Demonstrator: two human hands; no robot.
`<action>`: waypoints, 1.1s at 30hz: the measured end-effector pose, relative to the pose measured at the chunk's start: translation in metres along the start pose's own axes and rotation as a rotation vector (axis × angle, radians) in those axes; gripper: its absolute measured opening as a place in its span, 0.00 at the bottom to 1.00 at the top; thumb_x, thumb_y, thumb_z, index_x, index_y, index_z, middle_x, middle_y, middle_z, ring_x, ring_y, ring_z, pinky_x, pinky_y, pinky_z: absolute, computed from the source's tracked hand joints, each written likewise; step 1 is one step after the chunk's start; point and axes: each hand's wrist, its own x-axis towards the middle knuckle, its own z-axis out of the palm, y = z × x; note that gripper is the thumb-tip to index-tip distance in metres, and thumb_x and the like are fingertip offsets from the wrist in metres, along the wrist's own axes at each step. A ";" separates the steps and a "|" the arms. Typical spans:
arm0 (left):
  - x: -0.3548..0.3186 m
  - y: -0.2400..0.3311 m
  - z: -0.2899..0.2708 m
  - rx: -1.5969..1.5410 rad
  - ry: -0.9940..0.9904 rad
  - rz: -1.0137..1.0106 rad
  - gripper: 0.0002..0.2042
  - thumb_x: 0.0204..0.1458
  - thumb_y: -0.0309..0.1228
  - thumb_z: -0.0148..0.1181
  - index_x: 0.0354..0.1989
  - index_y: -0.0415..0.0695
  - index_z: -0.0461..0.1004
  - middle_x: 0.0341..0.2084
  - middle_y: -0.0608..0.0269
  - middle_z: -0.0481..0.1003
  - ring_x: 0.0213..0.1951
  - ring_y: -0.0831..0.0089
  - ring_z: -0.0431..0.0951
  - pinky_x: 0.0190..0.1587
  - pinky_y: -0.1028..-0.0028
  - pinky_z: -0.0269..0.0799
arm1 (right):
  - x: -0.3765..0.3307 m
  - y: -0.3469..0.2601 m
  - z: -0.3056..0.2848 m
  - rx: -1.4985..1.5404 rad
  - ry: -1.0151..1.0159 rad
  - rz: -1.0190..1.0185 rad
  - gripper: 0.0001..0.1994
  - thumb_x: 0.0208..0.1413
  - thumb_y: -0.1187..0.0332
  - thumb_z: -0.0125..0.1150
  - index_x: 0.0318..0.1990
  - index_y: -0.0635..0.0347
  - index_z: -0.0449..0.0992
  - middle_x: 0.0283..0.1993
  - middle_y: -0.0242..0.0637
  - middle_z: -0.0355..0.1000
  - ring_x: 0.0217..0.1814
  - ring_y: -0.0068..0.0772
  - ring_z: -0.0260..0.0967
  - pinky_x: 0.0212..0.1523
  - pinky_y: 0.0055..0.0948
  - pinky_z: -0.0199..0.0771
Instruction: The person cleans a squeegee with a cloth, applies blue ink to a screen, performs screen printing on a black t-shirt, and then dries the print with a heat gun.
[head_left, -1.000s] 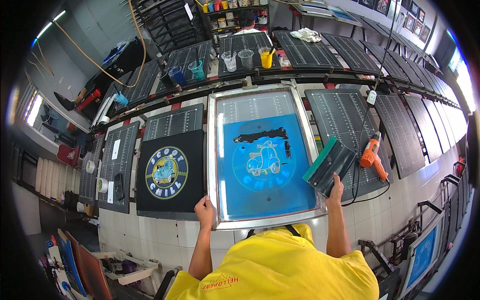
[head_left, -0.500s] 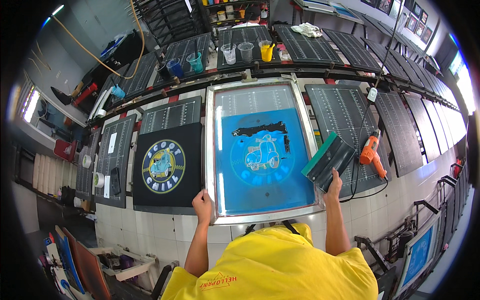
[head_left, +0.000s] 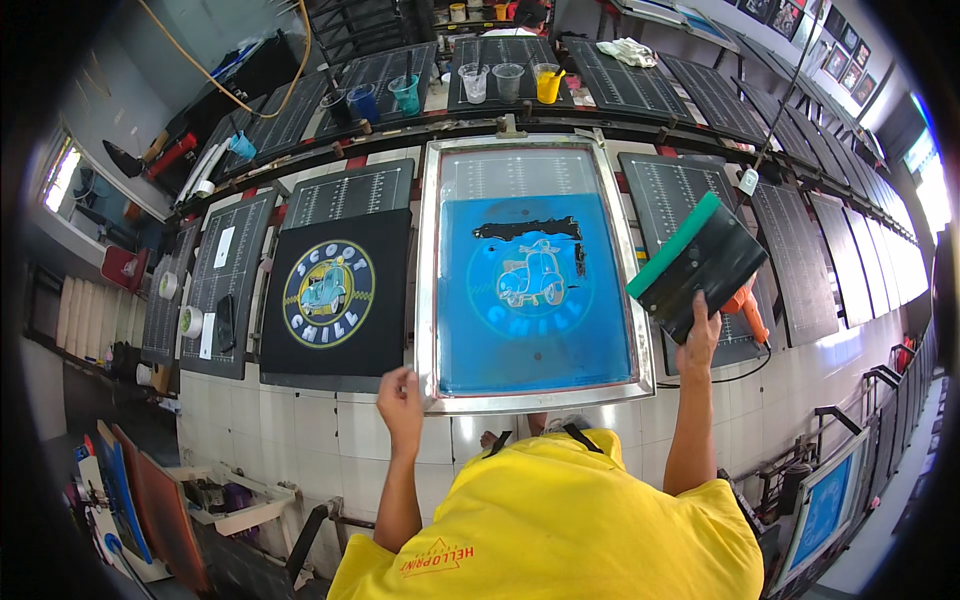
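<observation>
In front of me lies a screen printing frame [head_left: 645, 345] with silver edges and blue mesh [head_left: 480, 350]. A scooter design shows in the mesh, and a streak of black ink [head_left: 525, 230] lies above it. To the right, my right hand [head_left: 700, 338] grips a wide squeegee [head_left: 705, 265] with a green blade and dark body, held up and tilted. My left hand [head_left: 401, 400] is curled closed by the frame's lower left corner; whatever its fingers hold is hidden. Left of the frame, a black fabric piece [head_left: 385, 270] with a round scooter print lies on a board.
An orange heat gun [head_left: 752, 315] with a cord is partly behind the squeegee. Plastic cups of ink, one yellow [head_left: 548, 85] and one teal [head_left: 405, 97], stand on the far row of boards. A cable [head_left: 778, 115] hangs at the right. A phone [head_left: 224, 322] lies on a left board.
My right hand has lifted the squeegee up and rightward, away from the frame's edge, so that it covers more of the heat gun. My left hand stays by the frame's corner. The view has shifted slightly.
</observation>
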 end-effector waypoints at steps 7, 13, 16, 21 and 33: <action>-0.083 -0.004 0.015 -0.399 -0.352 -0.408 0.08 0.58 0.29 0.58 0.30 0.37 0.75 0.17 0.71 0.71 0.20 0.84 0.68 0.23 0.81 0.64 | 0.001 0.018 0.020 -0.029 -0.021 0.095 0.17 0.55 0.69 0.62 0.50 0.66 0.71 0.47 0.38 0.73 0.44 0.32 0.73 0.47 0.31 0.76; -0.102 -0.009 0.019 -0.373 -0.391 -0.464 0.12 0.61 0.32 0.55 0.27 0.37 0.73 0.16 0.70 0.70 0.18 0.83 0.67 0.22 0.79 0.63 | 0.013 -0.024 0.055 0.146 -0.181 0.076 0.17 0.55 0.70 0.60 0.50 0.69 0.69 0.44 0.40 0.74 0.42 0.33 0.75 0.45 0.29 0.77; -0.103 -0.006 0.019 -0.374 -0.397 -0.518 0.12 0.61 0.32 0.54 0.28 0.37 0.74 0.17 0.69 0.70 0.19 0.82 0.68 0.24 0.78 0.65 | 0.025 -0.018 0.057 0.129 -0.176 0.125 0.18 0.55 0.70 0.60 0.51 0.70 0.69 0.43 0.40 0.74 0.42 0.32 0.75 0.45 0.28 0.77; -0.103 0.003 0.024 -0.353 -0.606 -0.512 0.10 0.60 0.33 0.54 0.35 0.38 0.76 0.22 0.68 0.72 0.24 0.81 0.72 0.28 0.79 0.67 | 0.037 -0.012 0.059 0.031 -0.185 0.135 0.19 0.54 0.70 0.62 0.50 0.72 0.69 0.44 0.40 0.73 0.44 0.32 0.74 0.47 0.30 0.76; -0.120 0.008 0.088 -0.343 -0.967 -0.722 0.25 0.66 0.49 0.40 0.35 0.39 0.74 0.27 0.67 0.72 0.25 0.80 0.68 0.33 0.77 0.65 | 0.085 -0.005 0.097 -0.769 -0.409 -0.333 0.14 0.50 0.68 0.67 0.41 0.68 0.77 0.32 0.37 0.77 0.34 0.24 0.71 0.40 0.25 0.70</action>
